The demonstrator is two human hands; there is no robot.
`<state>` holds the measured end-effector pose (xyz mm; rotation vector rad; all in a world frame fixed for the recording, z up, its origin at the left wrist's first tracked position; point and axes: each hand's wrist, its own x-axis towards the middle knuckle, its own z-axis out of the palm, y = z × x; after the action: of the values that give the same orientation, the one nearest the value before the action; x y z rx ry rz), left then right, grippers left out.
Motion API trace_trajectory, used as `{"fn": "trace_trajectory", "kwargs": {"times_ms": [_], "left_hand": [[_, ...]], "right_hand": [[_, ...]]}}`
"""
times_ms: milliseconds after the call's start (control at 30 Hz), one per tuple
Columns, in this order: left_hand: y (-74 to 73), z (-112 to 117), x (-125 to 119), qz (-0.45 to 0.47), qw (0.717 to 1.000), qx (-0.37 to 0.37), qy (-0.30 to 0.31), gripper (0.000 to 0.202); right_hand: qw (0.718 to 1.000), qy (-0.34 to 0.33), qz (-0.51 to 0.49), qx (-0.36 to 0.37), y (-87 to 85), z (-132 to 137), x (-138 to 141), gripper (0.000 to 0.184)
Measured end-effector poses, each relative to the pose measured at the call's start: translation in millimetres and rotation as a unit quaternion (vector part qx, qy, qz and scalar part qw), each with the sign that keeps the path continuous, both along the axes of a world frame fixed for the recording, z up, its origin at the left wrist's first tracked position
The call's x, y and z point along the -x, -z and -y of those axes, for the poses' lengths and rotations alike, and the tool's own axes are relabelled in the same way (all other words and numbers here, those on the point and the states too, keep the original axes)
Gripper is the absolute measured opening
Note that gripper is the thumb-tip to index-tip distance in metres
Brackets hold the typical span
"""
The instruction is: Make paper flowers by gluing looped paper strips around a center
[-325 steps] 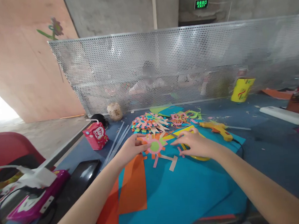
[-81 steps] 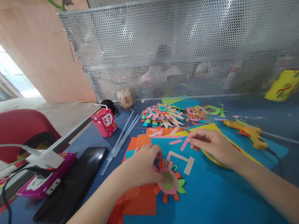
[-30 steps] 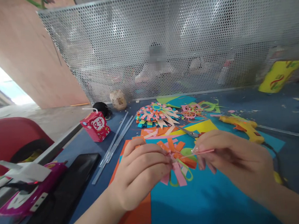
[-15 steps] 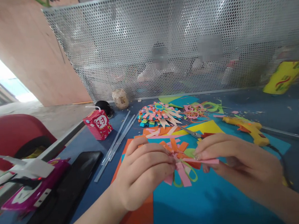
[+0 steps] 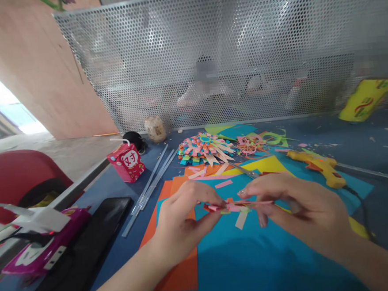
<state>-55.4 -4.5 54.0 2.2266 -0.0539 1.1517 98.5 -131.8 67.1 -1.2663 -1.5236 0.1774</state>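
Note:
A small paper flower (image 5: pixel 232 206) of pink, orange and green strips is turned nearly edge-on between my hands. My left hand (image 5: pixel 182 219) pinches its left side between thumb and fingers. At the right side, my right hand (image 5: pixel 297 202) is closed on a pink paper strip (image 5: pixel 266 202) that meets the flower; whether the strip is attached cannot be seen. Below the hands lies a blue paper sheet (image 5: pixel 242 266), with a loose pale strip (image 5: pixel 241 220) and a pink strip (image 5: pixel 223 184) on it. Behind my right hand are scissors (image 5: pixel 245 170), their handles partly hidden.
A yellow glue gun (image 5: pixel 325 167) with a cord lies at right. Finished paper rosettes (image 5: pixel 207 146) and paper scraps (image 5: pixel 252 145) sit at the back. Clear glue sticks (image 5: pixel 153 179), a red drink carton (image 5: pixel 127 162), a black phone (image 5: pixel 82 255) and a power strip (image 5: pixel 48 244) are at left.
The flower has tipped from showing its petals to nearly edge-on. My left hand has turned so its thumb shows underneath. Loose strips on the blue sheet are now uncovered.

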Motion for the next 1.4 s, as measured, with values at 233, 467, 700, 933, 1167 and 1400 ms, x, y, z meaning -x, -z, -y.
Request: {"fn": "trace_trajectory", "kwargs": {"times_ms": [233, 467, 700, 933, 1167, 1400], "left_hand": [[5.7, 2.8, -4.7, -0.076, 0.983, 0.167, -0.028, 0.01], [6.6, 4.7, -8.5, -0.126, 0.961, 0.245, -0.034, 0.014], [3.7, 6.0, -9.1, -0.139, 0.953, 0.267, -0.043, 0.016], [4.1, 6.4, -9.7, -0.145, 0.946, 0.288, -0.045, 0.017], [5.0, 5.4, -10.4, -0.139, 0.943, 0.299, -0.038, 0.018], [4.4, 5.5, -9.5, -0.124, 0.939, 0.32, -0.015, 0.017]], "right_hand": [[0.992, 0.034, -0.106, 0.054, 2.9, -4.1, 0.8, 0.005], [0.986, 0.032, -0.131, 0.102, 6.6, -6.6, -1.6, 0.007], [0.981, 0.044, -0.148, 0.121, 5.4, -7.5, -1.4, 0.006], [0.973, 0.041, -0.188, 0.125, 4.5, -10.4, -0.6, 0.009], [0.967, 0.03, -0.209, 0.146, 3.4, -9.8, -0.4, 0.011], [0.96, 0.011, -0.22, 0.175, 2.5, -10.5, -0.3, 0.012]]}}
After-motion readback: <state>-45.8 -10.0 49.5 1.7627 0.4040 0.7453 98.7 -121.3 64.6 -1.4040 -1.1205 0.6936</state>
